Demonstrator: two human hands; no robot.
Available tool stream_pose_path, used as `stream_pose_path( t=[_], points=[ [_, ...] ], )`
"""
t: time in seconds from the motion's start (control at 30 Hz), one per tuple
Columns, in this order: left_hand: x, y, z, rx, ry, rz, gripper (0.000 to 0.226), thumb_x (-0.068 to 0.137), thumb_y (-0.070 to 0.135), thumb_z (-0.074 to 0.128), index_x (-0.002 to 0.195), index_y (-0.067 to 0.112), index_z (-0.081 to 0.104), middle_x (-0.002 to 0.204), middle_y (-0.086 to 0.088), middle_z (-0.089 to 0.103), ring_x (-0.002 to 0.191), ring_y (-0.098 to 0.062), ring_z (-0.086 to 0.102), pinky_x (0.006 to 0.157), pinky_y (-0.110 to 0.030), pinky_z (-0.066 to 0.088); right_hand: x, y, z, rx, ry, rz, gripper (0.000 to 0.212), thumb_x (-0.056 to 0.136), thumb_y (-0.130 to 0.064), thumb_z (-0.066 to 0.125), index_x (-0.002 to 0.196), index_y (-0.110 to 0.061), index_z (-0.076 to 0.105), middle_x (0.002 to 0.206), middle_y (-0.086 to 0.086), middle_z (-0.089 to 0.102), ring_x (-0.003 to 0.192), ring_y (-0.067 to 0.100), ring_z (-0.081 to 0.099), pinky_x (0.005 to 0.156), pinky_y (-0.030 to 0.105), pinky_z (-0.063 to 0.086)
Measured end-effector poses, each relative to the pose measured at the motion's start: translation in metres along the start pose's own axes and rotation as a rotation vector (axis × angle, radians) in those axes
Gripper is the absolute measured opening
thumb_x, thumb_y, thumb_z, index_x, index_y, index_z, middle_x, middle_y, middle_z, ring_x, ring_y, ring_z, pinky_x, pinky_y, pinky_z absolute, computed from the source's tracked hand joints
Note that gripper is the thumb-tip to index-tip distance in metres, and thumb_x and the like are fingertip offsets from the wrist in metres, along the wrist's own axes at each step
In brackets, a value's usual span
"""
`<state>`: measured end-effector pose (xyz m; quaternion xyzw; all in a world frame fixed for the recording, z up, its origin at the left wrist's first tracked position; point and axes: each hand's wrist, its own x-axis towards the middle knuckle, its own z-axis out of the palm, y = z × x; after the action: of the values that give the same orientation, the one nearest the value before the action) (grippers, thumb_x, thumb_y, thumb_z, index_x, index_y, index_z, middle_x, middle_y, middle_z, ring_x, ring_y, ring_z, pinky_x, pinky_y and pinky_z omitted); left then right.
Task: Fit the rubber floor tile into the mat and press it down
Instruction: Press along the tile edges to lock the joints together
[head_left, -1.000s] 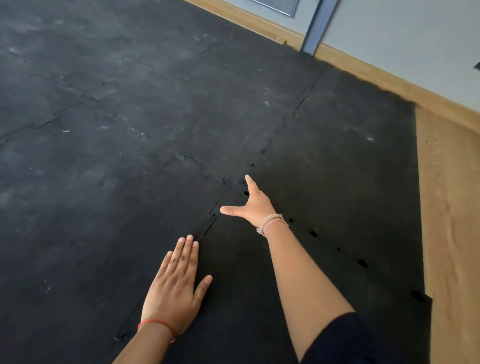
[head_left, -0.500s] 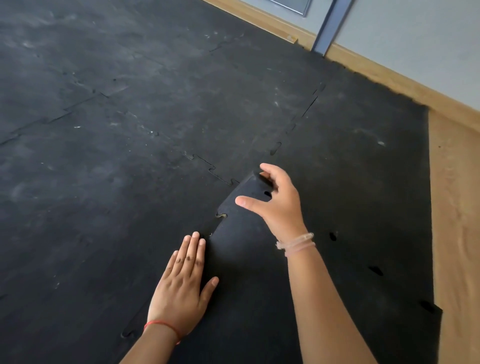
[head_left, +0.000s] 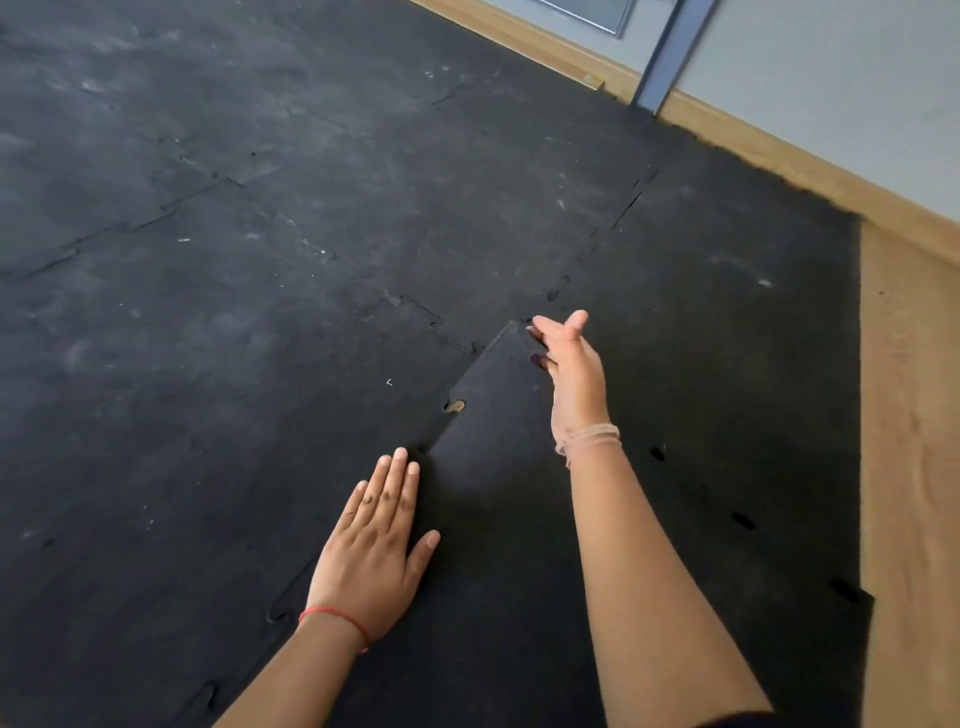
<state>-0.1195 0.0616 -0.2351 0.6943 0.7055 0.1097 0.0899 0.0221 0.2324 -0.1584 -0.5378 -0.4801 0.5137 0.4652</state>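
The black rubber floor tile (head_left: 493, 499) lies between my hands, its puzzle-cut left edge against the big black mat (head_left: 234, 312). Its far corner is raised off the floor and tilts up. My right hand (head_left: 574, 379) holds that corner, fingers curled around its right edge and thumb pointing up. My left hand (head_left: 374, 545) lies flat, fingers together, over the seam between tile and mat. A small gap (head_left: 456, 406) in the seam shows the wood below.
More black mat (head_left: 727, 338) runs along the tile's right side, with dark notches in its seam. Bare wooden floor (head_left: 914, 467) lies to the right. A wooden skirting board (head_left: 779, 156), a grey wall and a door frame (head_left: 670, 57) close the far side.
My right hand went from pressing flat on the tile's far corner to gripping it and lifting it. My left hand stayed flat on the seam.
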Motion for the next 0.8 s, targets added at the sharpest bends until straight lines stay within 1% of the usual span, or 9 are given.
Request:
stream_pose_path(
  t=[0.07,0.13,0.23,0.33,0.47,0.57,0.67,0.7,0.8],
  points=[
    [-0.009,0.0,-0.002,-0.01,0.016,0.017,0.067,0.093,0.047,0.004,0.137,0.002,0.026,0.146,-0.011,0.022,0.141,-0.016,0.005,0.11,-0.03,0.002,-0.01,-0.001,-0.008,0.132,-0.002,-0.146,0.058,0.085,-0.063,0.031,0.109,-0.022,0.064,0.119,-0.002,0.062,0.116,0.01,0.054,0.099,0.027,0.04],
    [-0.014,0.001,-0.002,-0.024,0.019,0.016,0.065,0.094,0.045,0.004,0.137,0.001,0.027,0.146,-0.012,0.025,0.14,-0.012,-0.01,0.111,-0.03,0.003,-0.014,-0.003,-0.007,0.133,-0.024,-0.149,0.065,0.078,-0.07,0.03,0.11,-0.025,0.063,0.12,-0.008,0.06,0.118,0.008,0.052,0.101,0.026,0.038],
    [-0.014,0.004,-0.001,0.003,0.016,0.004,0.066,0.094,0.043,0.0,0.135,0.002,0.032,0.144,-0.012,0.03,0.138,-0.009,-0.016,0.11,-0.03,0.002,-0.003,0.006,0.002,-0.202,-0.1,0.078,0.068,0.086,-0.066,0.024,0.13,-0.022,0.049,0.138,-0.005,0.048,0.131,0.017,0.04,0.103,0.031,0.028],
    [-0.011,0.004,0.002,0.017,0.03,-0.001,0.067,0.094,0.042,-0.001,0.134,0.003,0.035,0.144,-0.011,0.032,0.138,-0.008,-0.018,0.11,-0.03,0.002,0.009,0.025,0.001,-0.483,-0.206,0.2,0.064,0.091,-0.06,0.02,0.136,-0.021,0.042,0.146,0.002,0.04,0.134,0.024,0.034,0.106,0.036,0.024],
    [-0.014,0.005,0.005,-0.029,0.032,-0.037,0.064,0.095,0.041,0.003,0.134,0.001,0.034,0.144,-0.011,0.032,0.139,-0.008,-0.012,0.11,-0.029,0.005,0.015,0.037,-0.01,-0.299,-0.198,0.127,0.072,0.085,-0.067,0.022,0.136,-0.019,0.041,0.147,0.002,0.038,0.136,0.02,0.03,0.106,0.034,0.02],
    [-0.011,0.005,0.008,-0.032,0.02,-0.059,0.063,0.094,0.04,0.004,0.135,0.002,0.033,0.144,-0.01,0.03,0.139,-0.008,-0.01,0.11,-0.029,0.005,0.018,0.054,-0.006,-0.449,-0.244,0.048,0.067,0.09,-0.058,0.024,0.136,-0.012,0.04,0.144,0.01,0.039,0.134,0.021,0.033,0.099,0.027,0.022],
    [-0.009,0.004,0.008,-0.015,-0.018,-0.081,0.064,0.094,0.042,0.002,0.136,0.003,0.031,0.145,-0.009,0.028,0.138,-0.007,-0.014,0.11,-0.029,0.003,0.02,0.067,0.0,-0.572,-0.278,0.029,0.063,0.091,-0.053,0.031,0.142,-0.015,0.029,0.149,0.007,0.025,0.137,0.016,0.026,0.107,0.03,0.02],
    [-0.008,0.005,0.008,-0.008,-0.025,-0.086,0.065,0.093,0.042,0.001,0.135,0.003,0.031,0.145,-0.009,0.028,0.139,-0.007,-0.011,0.11,-0.029,0.002,0.022,0.068,0.0,-0.576,-0.283,0.023,0.063,0.092,-0.051,0.032,0.143,-0.015,0.027,0.151,0.006,0.022,0.138,0.015,0.023,0.109,0.031,0.019],
    [-0.007,0.009,0.001,-0.003,-0.053,-0.091,0.066,0.094,0.04,0.001,0.132,0.001,0.038,0.141,-0.012,0.039,0.136,-0.017,0.024,0.109,-0.028,0.002,0.02,0.066,0.001,-0.713,-0.357,-0.026,0.066,0.093,-0.05,0.029,0.146,-0.013,0.012,0.157,0.005,0.007,0.143,0.014,0.002,0.111,0.029,0.006]
  ],
)
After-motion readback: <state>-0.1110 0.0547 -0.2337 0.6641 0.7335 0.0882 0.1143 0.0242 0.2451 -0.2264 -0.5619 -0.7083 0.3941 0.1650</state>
